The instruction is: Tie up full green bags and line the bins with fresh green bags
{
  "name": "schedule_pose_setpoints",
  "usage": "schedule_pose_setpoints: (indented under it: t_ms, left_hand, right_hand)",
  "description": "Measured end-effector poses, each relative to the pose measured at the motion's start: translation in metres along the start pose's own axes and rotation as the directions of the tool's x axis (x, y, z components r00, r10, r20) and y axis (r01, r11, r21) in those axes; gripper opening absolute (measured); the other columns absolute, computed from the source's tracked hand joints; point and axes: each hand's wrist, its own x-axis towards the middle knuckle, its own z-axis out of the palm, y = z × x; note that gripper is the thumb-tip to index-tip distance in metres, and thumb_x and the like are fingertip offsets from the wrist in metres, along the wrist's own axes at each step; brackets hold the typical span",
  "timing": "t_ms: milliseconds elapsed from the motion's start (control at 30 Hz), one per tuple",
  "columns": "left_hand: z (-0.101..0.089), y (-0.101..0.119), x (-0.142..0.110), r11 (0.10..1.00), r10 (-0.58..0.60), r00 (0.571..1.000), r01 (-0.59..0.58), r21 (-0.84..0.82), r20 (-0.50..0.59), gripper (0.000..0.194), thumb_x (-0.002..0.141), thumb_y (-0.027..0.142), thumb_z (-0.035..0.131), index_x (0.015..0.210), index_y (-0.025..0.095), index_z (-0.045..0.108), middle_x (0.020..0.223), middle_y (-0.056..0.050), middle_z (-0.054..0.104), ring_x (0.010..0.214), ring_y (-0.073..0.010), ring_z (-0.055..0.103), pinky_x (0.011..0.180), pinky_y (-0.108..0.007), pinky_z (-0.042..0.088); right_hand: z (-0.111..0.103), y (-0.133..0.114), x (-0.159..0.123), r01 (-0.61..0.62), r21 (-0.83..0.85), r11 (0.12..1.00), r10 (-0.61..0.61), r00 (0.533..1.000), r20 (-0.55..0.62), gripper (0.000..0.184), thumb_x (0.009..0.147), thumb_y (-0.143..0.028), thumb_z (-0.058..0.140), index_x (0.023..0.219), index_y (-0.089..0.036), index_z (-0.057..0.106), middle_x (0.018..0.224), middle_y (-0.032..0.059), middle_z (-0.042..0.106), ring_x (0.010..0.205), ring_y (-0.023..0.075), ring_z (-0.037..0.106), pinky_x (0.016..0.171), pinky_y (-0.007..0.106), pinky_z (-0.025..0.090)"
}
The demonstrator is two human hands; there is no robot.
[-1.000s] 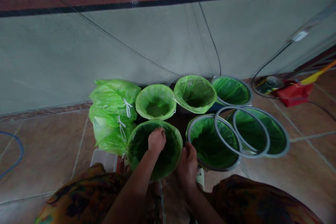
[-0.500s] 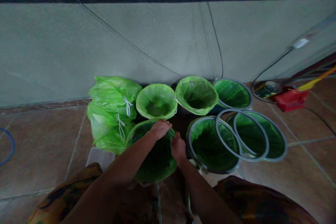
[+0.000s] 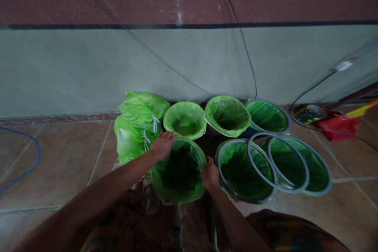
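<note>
A bucket lined with a green plastic bag (image 3: 180,173) stands on the floor just in front of me. My left hand (image 3: 162,145) rests on its far left rim, fingers curled over the bag's edge. My right hand (image 3: 210,174) grips the right rim, fingers closed on the liner. Behind it stand two more green-lined buckets (image 3: 185,119) (image 3: 227,115). To the left lie tied green bags (image 3: 141,124) with white strings.
Three green-lined buckets with grey ring rims (image 3: 245,169) (image 3: 292,163) (image 3: 267,115) sit to the right. A grey wall runs behind with black cables (image 3: 245,55). A red dustpan (image 3: 339,126) lies at far right, a blue hose (image 3: 26,157) at far left on the tiled floor.
My left hand moved from inside the front bucket to its far left rim. My right hand shifted along the right rim. The view tilted up and panned slightly left.
</note>
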Motion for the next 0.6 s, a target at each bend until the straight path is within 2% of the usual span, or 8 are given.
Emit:
schedule_pose_setpoints:
  t_ms: [33,100,167,267,367,500,600]
  left_hand:
    - [-0.004,-0.013,-0.007,0.995,-0.100,0.995,0.101,-0.013,0.024,0.055,0.080,0.011,0.056,0.134,0.014,0.051,0.134,-0.015,0.058,0.124,-0.0267,0.053,0.108,-0.039,0.038]
    - [-0.008,-0.035,-0.021,0.959,-0.273,0.958,0.278,-0.048,0.086,0.052,0.082,0.016,0.058,0.133,0.015,0.051,0.130,-0.014,0.062,0.119,-0.0260,0.058,0.103,-0.037,0.043]
    - [-0.008,-0.050,-0.034,0.927,-0.355,0.922,0.369,-0.073,0.151,0.049,0.083,0.020,0.059,0.131,0.015,0.053,0.129,-0.014,0.064,0.117,-0.0259,0.060,0.100,-0.035,0.045]
    - [-0.001,-0.055,-0.045,0.918,-0.356,0.911,0.383,-0.103,0.209,0.045,0.083,0.024,0.060,0.127,0.016,0.057,0.129,-0.014,0.065,0.118,-0.0264,0.061,0.098,-0.033,0.047]
    - [0.007,-0.046,-0.041,0.930,-0.307,0.920,0.344,-0.130,0.242,0.041,0.086,0.029,0.058,0.124,0.015,0.059,0.126,-0.014,0.066,0.117,-0.0266,0.061,0.095,-0.032,0.047]
    - [0.015,-0.031,-0.028,0.934,-0.265,0.927,0.315,-0.170,0.264,0.032,0.089,0.028,0.053,0.114,0.013,0.065,0.115,-0.014,0.070,0.105,-0.0252,0.066,0.087,-0.030,0.050]
    - [0.019,-0.024,-0.022,0.922,-0.276,0.927,0.330,-0.202,0.252,0.026,0.088,0.025,0.053,0.101,0.011,0.070,0.103,-0.014,0.073,0.098,-0.0255,0.069,0.082,-0.030,0.051]
  right_hand:
    - [0.001,0.003,-0.005,-0.010,-0.011,1.000,0.010,1.000,0.006,0.044,0.084,-0.015,0.046,0.128,-0.011,0.050,0.092,0.0137,0.071,0.090,0.0257,0.070,0.078,0.032,0.048]
    - [0.004,0.013,-0.018,-0.037,-0.025,0.999,0.037,0.999,0.008,0.044,0.084,-0.015,0.046,0.127,-0.012,0.051,0.090,0.0137,0.071,0.090,0.0268,0.070,0.080,0.034,0.049]
    - [0.008,0.022,-0.033,-0.040,-0.024,0.999,0.039,0.999,-0.028,0.047,0.084,-0.018,0.045,0.130,-0.009,0.048,0.097,0.0170,0.070,0.094,0.0284,0.069,0.082,0.036,0.049]
    - [0.008,0.029,-0.050,0.060,-0.058,0.996,-0.069,0.986,-0.149,0.058,0.085,-0.024,0.047,0.138,-0.003,0.037,0.122,0.0252,0.061,0.114,0.0321,0.061,0.093,0.040,0.047]
    - [-0.004,0.016,-0.042,0.228,-0.147,0.962,-0.257,0.940,-0.225,0.061,0.086,-0.026,0.046,0.141,-0.001,0.033,0.135,0.0262,0.050,0.128,0.0342,0.047,0.104,0.045,0.040]
    - [-0.016,-0.018,-0.002,0.429,-0.220,0.876,-0.468,0.866,-0.178,0.053,0.090,-0.021,0.039,0.141,-0.008,0.038,0.136,0.0197,0.052,0.128,0.0298,0.045,0.106,0.046,0.038]
    - [-0.009,-0.029,0.022,0.512,-0.325,0.795,-0.554,0.831,-0.047,0.051,0.088,-0.012,0.037,0.139,-0.010,0.043,0.137,0.0177,0.052,0.128,0.0269,0.045,0.106,0.043,0.039]
